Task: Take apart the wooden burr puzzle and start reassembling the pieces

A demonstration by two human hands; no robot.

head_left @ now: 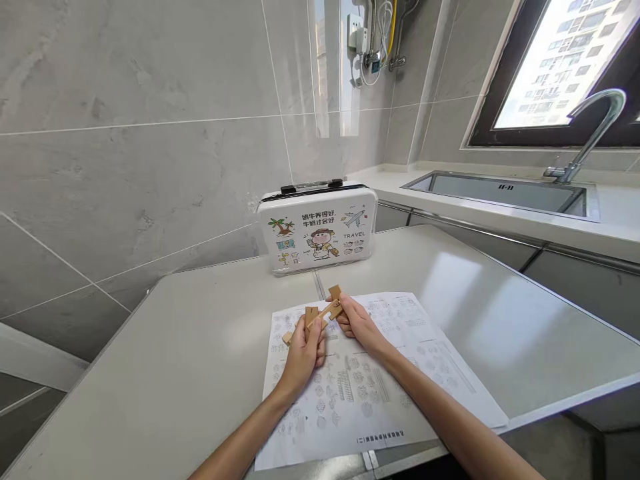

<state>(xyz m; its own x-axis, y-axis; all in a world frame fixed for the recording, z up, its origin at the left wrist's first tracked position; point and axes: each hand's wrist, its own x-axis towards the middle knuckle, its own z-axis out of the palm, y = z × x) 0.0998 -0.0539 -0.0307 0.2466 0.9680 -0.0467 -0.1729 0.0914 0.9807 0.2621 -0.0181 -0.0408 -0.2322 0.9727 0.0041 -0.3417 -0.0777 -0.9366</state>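
The pale bench [165, 360] runs out from the grey tiled wall, and a printed instruction sheet [365, 393] lies flat on it near the front edge. Above the sheet's left half, the left hand [303, 350] has its fingers [314, 331] curled shut around the lower end of the wooden puzzle pieces [325, 311], a small cluster of notched tan bars crossing one another. One bar end sticks out to the left of the knuckles, just over the paper.

Behind the hands, at the back of the bench against the wall, a small white carry case [317, 230] stands upright with its lid closed (cartoon prints and the word TRAVEL on its face), so its contents cannot be seen.

The right hand [357, 323] meets the cluster from the other side, its fingertips pinching the upper right end, so the wood sits between both hands.

Further right, a steel sink [500, 192] is sunk into the counter under a curved faucet [595, 133]; its basin is mostly hidden.
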